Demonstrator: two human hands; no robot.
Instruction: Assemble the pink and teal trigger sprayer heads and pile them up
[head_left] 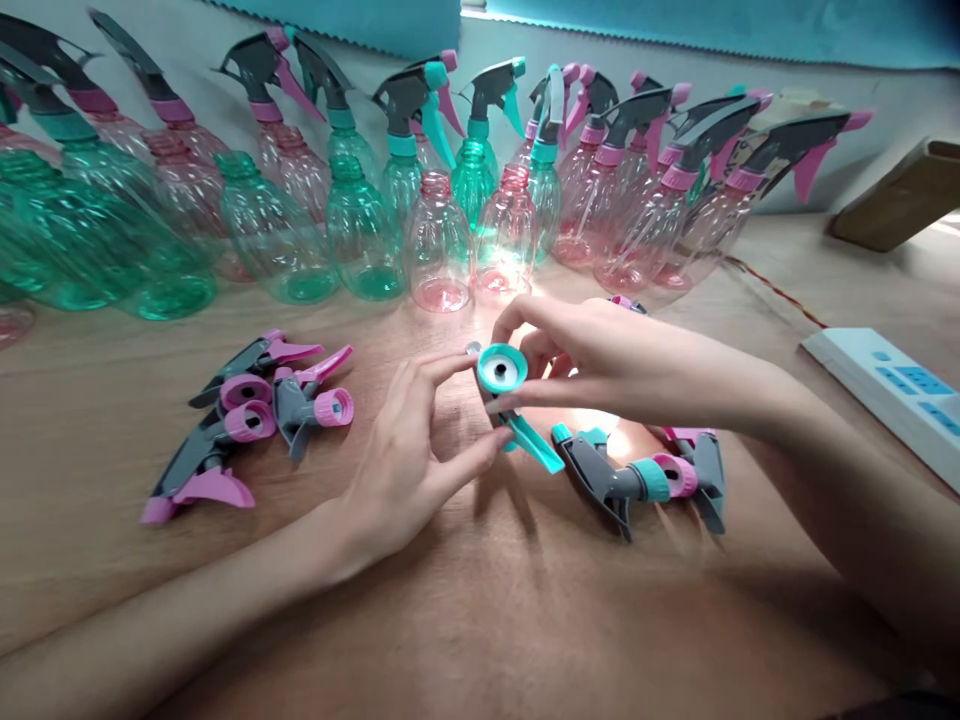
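Observation:
A grey trigger spray head with a teal collar and lever is held above the middle of the table. Its collar opening faces me, showing a white insert with a dark hole. My left hand pinches the head's body between thumb and forefinger from the left. From the right, my right hand is curled at the collar, thumb along its lower edge; some of its fingertips are hidden. Right of the held piece lie loose spray heads, including a teal-collared one. Several pink-and-grey spray heads lie in a pile left of my left hand.
Behind my hands stand green bottles and pink bottles with open necks. Further back, several bottles carry spray heads. A white power strip with a twisted cord lies at right, near a brown block.

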